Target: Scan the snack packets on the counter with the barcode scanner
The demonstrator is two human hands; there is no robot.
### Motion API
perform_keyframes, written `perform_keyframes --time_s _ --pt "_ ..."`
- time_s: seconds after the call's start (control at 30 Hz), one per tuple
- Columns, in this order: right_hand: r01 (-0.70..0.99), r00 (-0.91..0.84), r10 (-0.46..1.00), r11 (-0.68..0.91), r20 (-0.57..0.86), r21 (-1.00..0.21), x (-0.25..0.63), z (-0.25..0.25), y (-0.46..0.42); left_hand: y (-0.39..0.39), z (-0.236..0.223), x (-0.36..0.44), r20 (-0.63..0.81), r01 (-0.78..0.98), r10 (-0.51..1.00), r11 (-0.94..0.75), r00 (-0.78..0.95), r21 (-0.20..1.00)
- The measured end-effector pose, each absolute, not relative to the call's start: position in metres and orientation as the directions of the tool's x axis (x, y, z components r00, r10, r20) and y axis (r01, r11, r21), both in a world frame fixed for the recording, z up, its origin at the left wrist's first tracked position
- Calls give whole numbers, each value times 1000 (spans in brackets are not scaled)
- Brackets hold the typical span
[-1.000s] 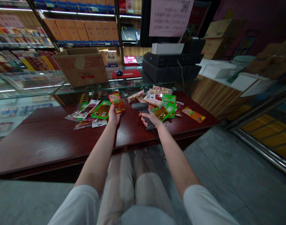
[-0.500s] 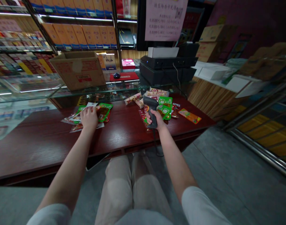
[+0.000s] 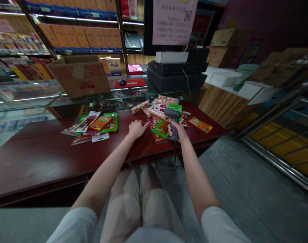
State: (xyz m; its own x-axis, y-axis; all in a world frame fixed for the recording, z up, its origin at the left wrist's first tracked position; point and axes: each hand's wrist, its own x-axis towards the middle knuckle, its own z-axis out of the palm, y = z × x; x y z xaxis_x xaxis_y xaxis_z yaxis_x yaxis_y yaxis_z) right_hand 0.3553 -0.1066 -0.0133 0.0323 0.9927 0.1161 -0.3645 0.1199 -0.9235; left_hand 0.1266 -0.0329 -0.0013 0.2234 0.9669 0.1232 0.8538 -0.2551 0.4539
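My right hand is wrapped round the handle of a dark grey barcode scanner, held over the right-hand pile of snack packets. In that pile lie a green-edged packet, several pale wrapped sticks and some red packets, partly covered by the scanner. Just left of this pile is my left hand, with fingers apart and nothing in it, low over the bare tabletop. A second pile lies farther left, with an orange-red packet on top beside a green-edged packet.
A single orange packet lies at the right of the brown table. Behind, a glass counter carries an open cardboard box, a mouse and a black cash drawer. A metal rail stands at the right.
My left hand has left the left-hand pile and moved right toward the other pile, and an orange-red packet now shows on top. The scanner has moved slightly right in my right hand.
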Motion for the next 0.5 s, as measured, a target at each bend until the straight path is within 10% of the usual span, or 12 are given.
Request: perform_keyframes --time_s 0.5 --pt "-392 17 992 119 122 -912 353 -25 -113 10 -26 156 22 533 994 -75 105 843"
